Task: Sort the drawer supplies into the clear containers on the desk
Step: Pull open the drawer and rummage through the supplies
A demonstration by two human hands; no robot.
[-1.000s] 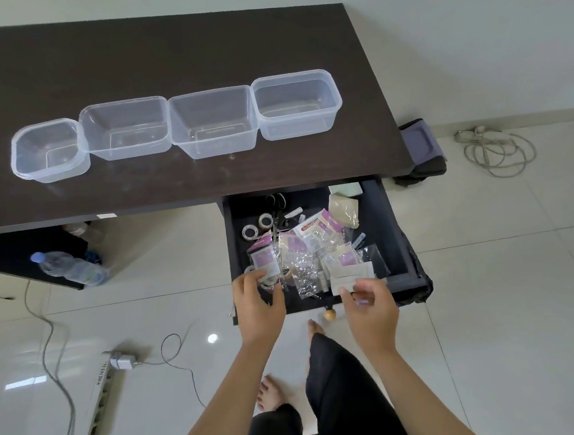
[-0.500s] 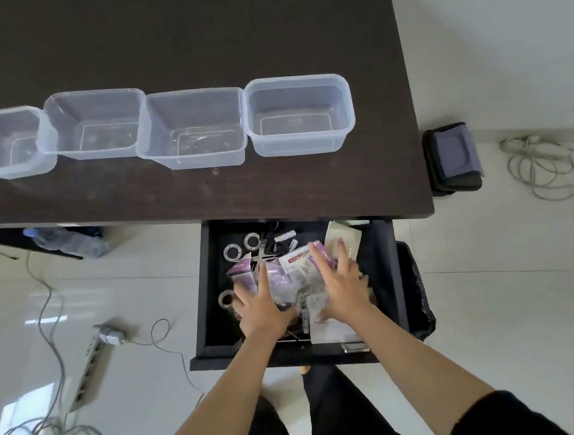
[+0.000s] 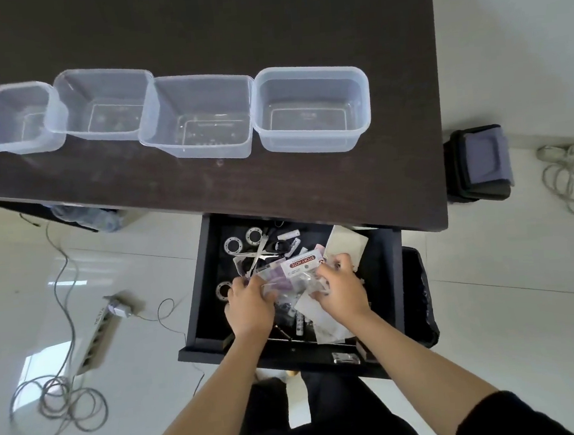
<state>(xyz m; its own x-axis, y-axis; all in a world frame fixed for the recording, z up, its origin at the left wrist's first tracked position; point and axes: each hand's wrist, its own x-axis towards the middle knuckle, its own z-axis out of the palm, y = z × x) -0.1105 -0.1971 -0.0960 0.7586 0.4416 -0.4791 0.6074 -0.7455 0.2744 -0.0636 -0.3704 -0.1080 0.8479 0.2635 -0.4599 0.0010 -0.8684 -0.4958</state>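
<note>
The black drawer (image 3: 199, 293) stands pulled out under the dark desk (image 3: 195, 25), full of small supplies. Both hands are inside it. My left hand (image 3: 249, 306) and my right hand (image 3: 341, 290) close from either side on a bunch of plastic packets; the top one is a sticky note pack (image 3: 301, 263) with purple pads. Tape rolls (image 3: 234, 245) lie at the drawer's back left, scissors (image 3: 259, 253) beside them, a beige pouch (image 3: 348, 247) at the back right. Several empty clear containers stand in a row on the desk, from the leftmost (image 3: 18, 118) to the rightmost (image 3: 311, 109).
A power strip (image 3: 97, 335) and coiled cables (image 3: 58, 403) lie on the white tiled floor at the left. A dark bag (image 3: 480, 164) and another cable coil (image 3: 571, 177) sit right of the desk. A black bin bag (image 3: 420, 296) hangs beside the drawer's right wall.
My hands went from the drawer's front edge into the pile, lay flat on it, and now curl around the packets. The view has tilted down and closer to the drawer.
</note>
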